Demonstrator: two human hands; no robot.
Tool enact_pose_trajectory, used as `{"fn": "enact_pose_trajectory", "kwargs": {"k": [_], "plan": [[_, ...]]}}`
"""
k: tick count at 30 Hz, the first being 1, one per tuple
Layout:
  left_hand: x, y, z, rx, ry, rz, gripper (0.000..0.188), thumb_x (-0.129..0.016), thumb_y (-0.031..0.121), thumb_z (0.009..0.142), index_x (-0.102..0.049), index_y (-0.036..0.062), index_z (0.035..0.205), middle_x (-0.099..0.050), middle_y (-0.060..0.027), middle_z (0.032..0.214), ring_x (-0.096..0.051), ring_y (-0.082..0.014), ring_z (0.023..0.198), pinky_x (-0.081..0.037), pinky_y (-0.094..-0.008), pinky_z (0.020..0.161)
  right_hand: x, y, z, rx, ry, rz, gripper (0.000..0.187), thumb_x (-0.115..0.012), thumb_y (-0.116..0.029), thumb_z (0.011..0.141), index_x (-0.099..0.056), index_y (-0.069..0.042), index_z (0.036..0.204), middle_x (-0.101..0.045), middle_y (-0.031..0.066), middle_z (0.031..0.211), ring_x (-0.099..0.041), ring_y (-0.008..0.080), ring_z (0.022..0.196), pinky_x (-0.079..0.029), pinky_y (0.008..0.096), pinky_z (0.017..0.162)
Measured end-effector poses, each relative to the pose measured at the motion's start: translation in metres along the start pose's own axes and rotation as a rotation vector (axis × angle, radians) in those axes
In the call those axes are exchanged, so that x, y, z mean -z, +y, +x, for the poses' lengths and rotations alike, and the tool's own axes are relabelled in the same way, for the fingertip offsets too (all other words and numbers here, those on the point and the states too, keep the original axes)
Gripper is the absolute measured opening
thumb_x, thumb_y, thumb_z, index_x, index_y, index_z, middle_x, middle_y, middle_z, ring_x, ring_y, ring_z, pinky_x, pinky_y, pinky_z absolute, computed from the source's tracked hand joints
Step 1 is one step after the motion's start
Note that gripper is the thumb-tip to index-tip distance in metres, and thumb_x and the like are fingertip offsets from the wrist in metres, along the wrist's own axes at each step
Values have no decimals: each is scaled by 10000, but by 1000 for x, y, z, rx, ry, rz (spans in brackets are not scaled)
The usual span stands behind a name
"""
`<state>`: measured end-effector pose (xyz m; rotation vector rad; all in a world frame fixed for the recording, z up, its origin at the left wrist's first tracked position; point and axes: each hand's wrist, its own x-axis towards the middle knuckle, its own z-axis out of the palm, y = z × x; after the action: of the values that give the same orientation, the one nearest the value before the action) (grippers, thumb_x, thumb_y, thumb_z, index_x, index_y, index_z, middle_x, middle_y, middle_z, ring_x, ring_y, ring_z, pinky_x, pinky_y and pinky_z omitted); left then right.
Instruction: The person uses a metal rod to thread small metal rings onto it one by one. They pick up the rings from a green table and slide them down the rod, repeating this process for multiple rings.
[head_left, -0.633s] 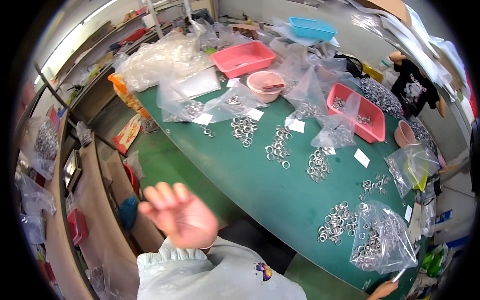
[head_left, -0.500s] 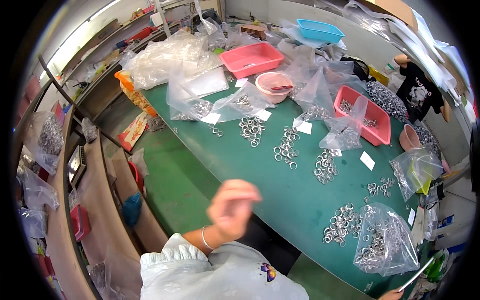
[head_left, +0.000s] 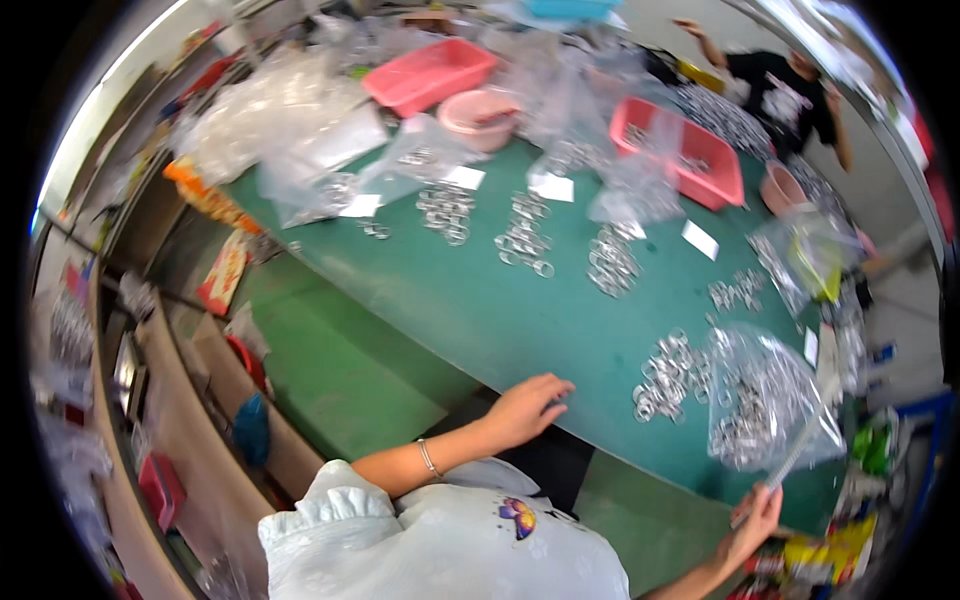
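Note:
My left hand (head_left: 528, 408) hovers at the near edge of the green table (head_left: 440, 310), loosely bent with thumb and fingers apart and nothing in it. At the lower right, my right hand (head_left: 757, 517) is closed round one end of a thin, pale, straight strip (head_left: 800, 446), whose exact kind is blurred. The strip slants up across the corner of a clear plastic bag (head_left: 765, 395) of silver metal rings. Just left of that bag lies a loose heap of similar rings (head_left: 670, 378).
More ring piles (head_left: 523, 235) spread over the table, with white paper cards (head_left: 700, 240) and clear bags beside them. Pink trays (head_left: 430, 76) and a pink tub (head_left: 480, 120) stand farther back. Shelves (head_left: 190, 400) run along the left. Another person (head_left: 785, 100) is at the far right.
My left hand has moved right and down, to the table's edge. My right hand has come farther into view with the strip. The whole view has shifted.

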<state>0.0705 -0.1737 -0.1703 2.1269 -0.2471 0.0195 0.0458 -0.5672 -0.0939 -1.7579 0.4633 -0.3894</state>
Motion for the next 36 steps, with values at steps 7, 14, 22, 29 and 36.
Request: {"fn": "enact_pose_trajectory", "kwargs": {"k": [7, 14, 22, 29, 36], "plan": [[-46, 19, 66, -109, 78, 63, 502, -698, 145, 754, -479, 32, 1192, -539, -113, 1043, -503, -289, 987, -391, -371, 853, -49, 5, -48, -163, -232, 143, 432, -638, -43, 826, -497, 39, 1226, -535, -17, 740, -416, 17, 499, -303, 162, 404], [-77, 32, 85, -222, -127, 242, 437, -688, 135, 755, -497, 46, 1137, -512, -102, 1028, -498, -289, 979, -385, -378, 835, -61, 15, -65, -268, -272, 138, 416, -641, -21, 829, -517, 42, 1221, -509, -56, 658, -387, 2, 472, -283, 161, 405], [-75, 18, 96, -193, -174, -96, 280, -636, -15, 765, -567, 18, 1034, -529, -107, 996, -567, -232, 813, -474, -348, 703, -54, 33, -66, -266, -217, 101, 378, -654, -45, 830, -553, 35, 1185, -503, -64, 671, -366, -4, 495, -263, 161, 421], [-77, 16, 97, 42, 66, -536, 101, -583, -25, 853, -572, -51, 950, -587, -109, 1004, -646, -184, 846, -539, -274, 740, -60, 27, -69, -230, -303, 79, 396, -648, -47, 829, -540, 48, 1197, -494, -47, 645, -395, 14, 480, -292, 172, 409], [-48, 50, 96, 111, 112, -901, 88, -547, -50, 871, -528, -70, 955, -574, -224, 1112, -632, -239, 973, -534, -298, 836, -64, 11, -81, -194, -456, 23, 343, -661, 8, 789, -595, 46, 1123, -537, -24, 786, -428, 31, 625, -340, 176, 536]]}}
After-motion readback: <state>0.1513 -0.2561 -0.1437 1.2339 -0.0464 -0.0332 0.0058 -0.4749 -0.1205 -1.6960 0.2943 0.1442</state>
